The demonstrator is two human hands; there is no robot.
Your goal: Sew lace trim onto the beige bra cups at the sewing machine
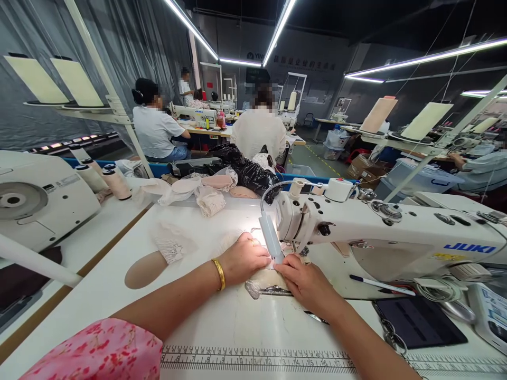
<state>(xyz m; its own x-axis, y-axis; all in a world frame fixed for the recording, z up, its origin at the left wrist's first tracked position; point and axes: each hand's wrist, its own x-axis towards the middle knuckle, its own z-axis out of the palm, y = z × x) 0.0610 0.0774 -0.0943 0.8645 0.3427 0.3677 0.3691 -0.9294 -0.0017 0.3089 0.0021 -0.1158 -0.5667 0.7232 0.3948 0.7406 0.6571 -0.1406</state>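
Observation:
At the needle area of a white sewing machine (328,216), my left hand (245,258), with a gold bangle on the wrist, presses closed fingers on a small piece of pale fabric (271,265). From the other side my right hand (307,277) pinches the same fabric close to the needle. A lit lamp (270,237) on a bendy neck hangs in front and hides part of the stitching spot. Left of my hands lie a beige moulded cup (146,270) and sheer white lace (170,245), partly overlapping.
More lace and cup pieces (209,192) lie at the back beside a black plastic bag (253,174). On the right are a pen (380,285), a dark tablet (422,322) and cables (439,290). A ruler strip (253,360) runs along the front. Co-workers (259,132) sit beyond.

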